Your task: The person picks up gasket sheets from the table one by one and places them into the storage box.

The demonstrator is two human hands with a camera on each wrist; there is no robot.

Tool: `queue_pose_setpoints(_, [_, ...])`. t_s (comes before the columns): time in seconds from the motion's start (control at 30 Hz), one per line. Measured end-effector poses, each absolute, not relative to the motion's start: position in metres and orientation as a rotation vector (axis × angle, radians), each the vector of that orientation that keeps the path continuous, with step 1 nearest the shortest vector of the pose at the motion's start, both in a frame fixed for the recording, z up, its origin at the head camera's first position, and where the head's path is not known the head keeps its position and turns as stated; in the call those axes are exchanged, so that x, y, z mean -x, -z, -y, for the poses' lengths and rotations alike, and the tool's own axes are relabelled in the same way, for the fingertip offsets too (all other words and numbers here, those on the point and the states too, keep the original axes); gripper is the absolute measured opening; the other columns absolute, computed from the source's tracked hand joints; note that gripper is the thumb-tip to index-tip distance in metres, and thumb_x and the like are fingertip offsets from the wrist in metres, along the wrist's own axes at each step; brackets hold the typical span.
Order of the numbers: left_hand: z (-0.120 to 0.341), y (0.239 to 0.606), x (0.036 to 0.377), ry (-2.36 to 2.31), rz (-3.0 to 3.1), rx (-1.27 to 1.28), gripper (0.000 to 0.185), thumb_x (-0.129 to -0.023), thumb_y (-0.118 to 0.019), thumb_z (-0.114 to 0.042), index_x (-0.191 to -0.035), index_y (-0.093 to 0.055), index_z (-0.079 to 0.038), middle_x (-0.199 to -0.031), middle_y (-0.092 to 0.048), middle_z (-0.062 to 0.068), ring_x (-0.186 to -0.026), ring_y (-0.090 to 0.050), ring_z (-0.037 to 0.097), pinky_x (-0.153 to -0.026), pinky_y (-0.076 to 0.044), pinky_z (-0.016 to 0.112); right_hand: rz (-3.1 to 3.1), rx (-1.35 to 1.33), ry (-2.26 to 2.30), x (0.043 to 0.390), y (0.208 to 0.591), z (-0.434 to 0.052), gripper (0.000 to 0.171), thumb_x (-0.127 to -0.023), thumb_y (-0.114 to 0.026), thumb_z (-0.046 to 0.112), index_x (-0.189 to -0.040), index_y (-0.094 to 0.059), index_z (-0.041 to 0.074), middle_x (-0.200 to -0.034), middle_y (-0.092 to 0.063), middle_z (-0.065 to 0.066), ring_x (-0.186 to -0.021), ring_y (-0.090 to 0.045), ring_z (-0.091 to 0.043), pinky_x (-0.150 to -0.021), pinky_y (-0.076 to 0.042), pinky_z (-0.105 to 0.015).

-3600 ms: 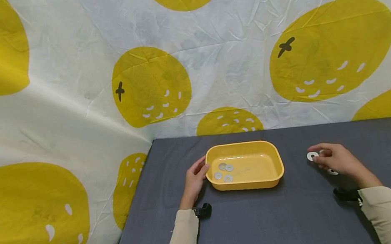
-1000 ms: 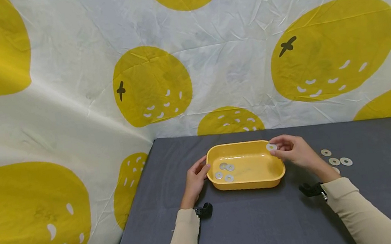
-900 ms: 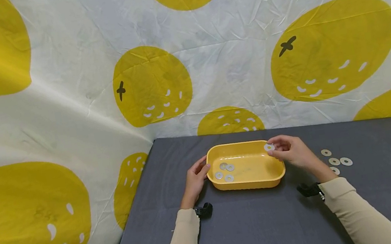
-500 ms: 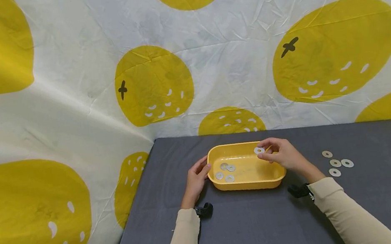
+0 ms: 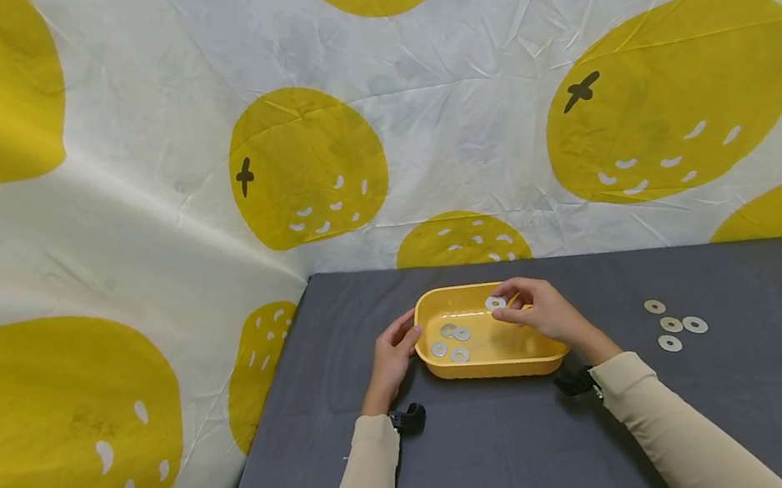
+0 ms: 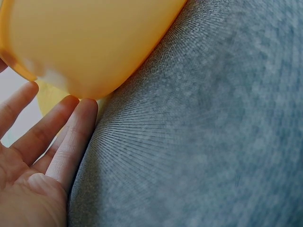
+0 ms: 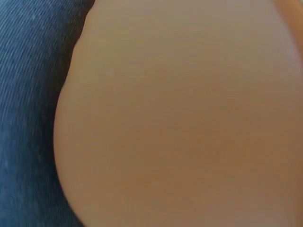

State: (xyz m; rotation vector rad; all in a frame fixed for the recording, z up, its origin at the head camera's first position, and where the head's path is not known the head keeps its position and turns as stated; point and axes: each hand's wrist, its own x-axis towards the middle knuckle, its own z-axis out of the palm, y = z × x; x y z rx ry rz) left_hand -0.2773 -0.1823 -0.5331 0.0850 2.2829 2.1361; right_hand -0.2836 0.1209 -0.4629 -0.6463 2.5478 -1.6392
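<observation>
A yellow plastic tray (image 5: 516, 367) stands on the grey cloth, several flat metal washers (image 5: 459, 355) lying at the left of its floor. At the tray's left end my left hand (image 5: 389, 360) grips the rim, thumb over the top; in the left wrist view the fingertips (image 6: 71, 101) touch the outer wall. My right hand (image 5: 549, 313) pinches a washer (image 5: 495, 303) between thumb and fingers, over the inside of the tray near its far wall. Only a blurred tan surface (image 7: 180, 118) and cloth show in the right wrist view.
To the right of the tray, several more washers (image 5: 671, 324) lie in a loose group on the grey tablecloth (image 5: 498, 456). A white curtain (image 5: 458, 133) with big yellow fruit prints hangs behind the table and along its left side.
My right hand has picked a washer from the group on the right, carried it left over the tray's right rim and moved further in. The left hand has kept its grip on the tray.
</observation>
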Motion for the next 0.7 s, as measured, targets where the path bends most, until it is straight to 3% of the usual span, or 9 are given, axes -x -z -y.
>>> queue_pose_setpoints(0.33, [0.181, 0.532, 0.279, -2.141, -2.281, -0.109, 0.041, -0.101, -0.067, -0.027, -0.142, -0.062, -0.026, -0.130, -0.068, 0.012, -0.113, -0.068, 0.025, -0.086, -0.060, 0.029, -2.613, 0.651, 1.590, 0.287, 0.469, -0.106, 0.033, -0.091, -0.079, 0.019, -0.118, -0.071, 0.001, -0.107, -0.069, -0.018, -0.082, -0.062, -0.023, -0.067, -0.052, -0.024])
queue_pose_setpoints(0.7, [0.182, 0.534, 0.278, -2.153, -2.281, -0.126, 0.042, -0.101, -0.067, -0.027, -0.143, -0.062, -0.023, -0.130, -0.068, 0.014, -0.111, -0.069, 0.021, -0.086, -0.060, 0.029, -2.636, 0.657, 1.481, 0.292, 0.474, -0.094, 0.036, -0.091, -0.080, 0.023, -0.119, -0.072, 0.004, -0.113, -0.072, -0.016, -0.087, -0.063, -0.023, -0.075, -0.052, -0.028])
